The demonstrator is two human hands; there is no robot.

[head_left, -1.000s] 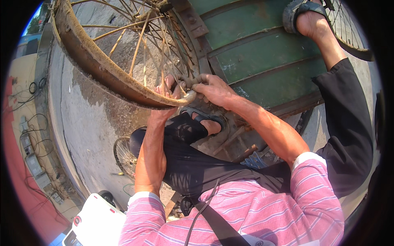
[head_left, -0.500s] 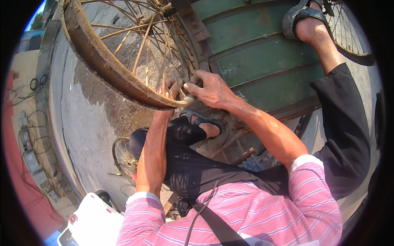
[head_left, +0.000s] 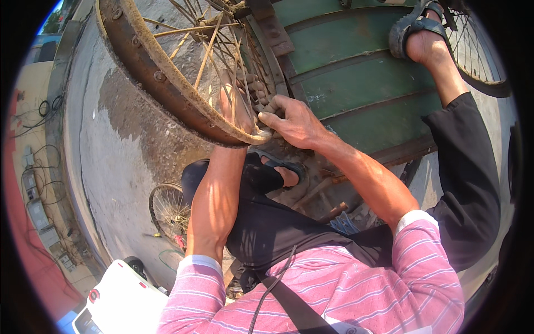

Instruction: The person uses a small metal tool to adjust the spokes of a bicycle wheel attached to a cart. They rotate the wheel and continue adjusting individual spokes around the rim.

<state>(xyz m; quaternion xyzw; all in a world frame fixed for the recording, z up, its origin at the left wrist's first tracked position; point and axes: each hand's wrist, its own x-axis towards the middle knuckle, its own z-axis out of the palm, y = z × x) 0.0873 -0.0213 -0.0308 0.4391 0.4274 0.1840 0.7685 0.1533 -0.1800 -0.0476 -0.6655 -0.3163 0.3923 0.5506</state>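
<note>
A bare, rusty spoked wheel [head_left: 161, 75] with no tyre on its rim fills the upper left. My left forearm passes beneath the rim, and my left hand [head_left: 242, 114] is inside it behind the spokes [head_left: 207, 55]. Its dusty fingers look spread and loosely bent, partly hidden by the spokes. On the right side of the rim, my right hand [head_left: 295, 121] is closed in a pinch, thumb against forefinger, close to the spoke ends. What lies between those fingertips is too small to make out.
A green ribbed metal panel [head_left: 361, 72] with a rusty edge lies right of the wheel. My sandalled foot [head_left: 425, 42] rests on it beside another wheel [head_left: 473, 50]. A small spoked wheel [head_left: 169, 209] and a white vehicle body [head_left: 125, 300] stand at lower left. Cables [head_left: 41, 189] run along the left.
My left hand has moved up from the rim, deeper among the spokes, and its fingers have loosened. The wheel has shifted slightly right in view. My right hand keeps its pinch.
</note>
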